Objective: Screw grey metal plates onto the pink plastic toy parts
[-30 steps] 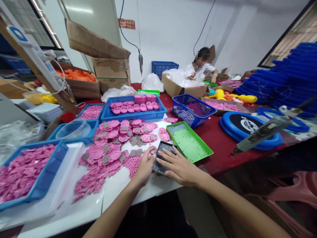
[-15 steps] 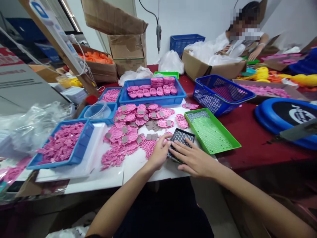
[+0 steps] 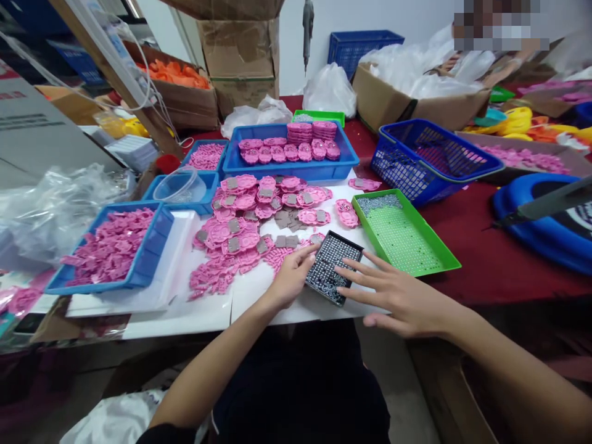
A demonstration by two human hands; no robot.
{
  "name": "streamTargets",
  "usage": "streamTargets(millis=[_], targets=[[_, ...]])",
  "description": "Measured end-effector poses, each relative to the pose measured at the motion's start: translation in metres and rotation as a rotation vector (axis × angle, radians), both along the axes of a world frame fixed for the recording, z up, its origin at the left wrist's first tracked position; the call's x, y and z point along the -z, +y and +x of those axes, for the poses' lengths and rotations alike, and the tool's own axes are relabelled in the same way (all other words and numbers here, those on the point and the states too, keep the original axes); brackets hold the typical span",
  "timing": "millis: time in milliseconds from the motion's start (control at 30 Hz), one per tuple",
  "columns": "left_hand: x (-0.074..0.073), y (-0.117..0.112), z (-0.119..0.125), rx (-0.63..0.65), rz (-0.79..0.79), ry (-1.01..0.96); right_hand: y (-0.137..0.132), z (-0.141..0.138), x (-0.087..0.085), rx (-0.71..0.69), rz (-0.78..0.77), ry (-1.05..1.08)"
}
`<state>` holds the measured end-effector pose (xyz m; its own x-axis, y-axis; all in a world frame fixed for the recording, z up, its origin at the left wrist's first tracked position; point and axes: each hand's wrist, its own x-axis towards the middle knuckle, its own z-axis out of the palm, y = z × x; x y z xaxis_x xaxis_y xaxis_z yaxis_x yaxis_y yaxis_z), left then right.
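Observation:
A small black tray [image 3: 333,266] studded with tiny silver beads lies on the white table top [image 3: 213,314]. My left hand [image 3: 292,274] rests at its left edge, fingers curled against the rim, holding it. My right hand [image 3: 398,296] hovers just right of the tray, fingers spread, fingertips near its right edge. A heap of pink rubber pieces [image 3: 240,237] with grey squares lies left of and behind the tray. A green tray [image 3: 409,237] of small beads sits to the right.
Blue trays of pink pieces [image 3: 108,253] [image 3: 289,151] stand left and behind. A blue basket [image 3: 430,160], cardboard boxes [image 3: 407,98], plastic bags and a clear bowl [image 3: 180,185] crowd the table. Another person sits at the far right corner. A blue ring [image 3: 546,228] lies on red cloth.
The view dropped and shifted. My right hand has slid off the top of the black tray toward the right, fingers spreading. My left hand stays at the tray's left edge.

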<state>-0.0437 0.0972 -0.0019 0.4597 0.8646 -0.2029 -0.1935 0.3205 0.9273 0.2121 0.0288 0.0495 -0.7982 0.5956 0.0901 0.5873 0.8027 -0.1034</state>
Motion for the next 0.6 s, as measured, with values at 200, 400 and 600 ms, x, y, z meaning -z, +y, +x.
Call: streamTargets(millis=[200,400,600], targets=[[0.000,0.000,-0.003,-0.014,0.085,0.072,0.016,0.013,0.013,0.119,0.023,-0.039],[0.003,-0.012,0.003,-0.024,0.049,0.049,-0.003,-0.013,0.021,0.093,0.084,-0.050],[0.011,-0.024,0.013,-0.025,0.033,0.021,0.001,-0.012,0.026,0.171,0.051,-0.029]])
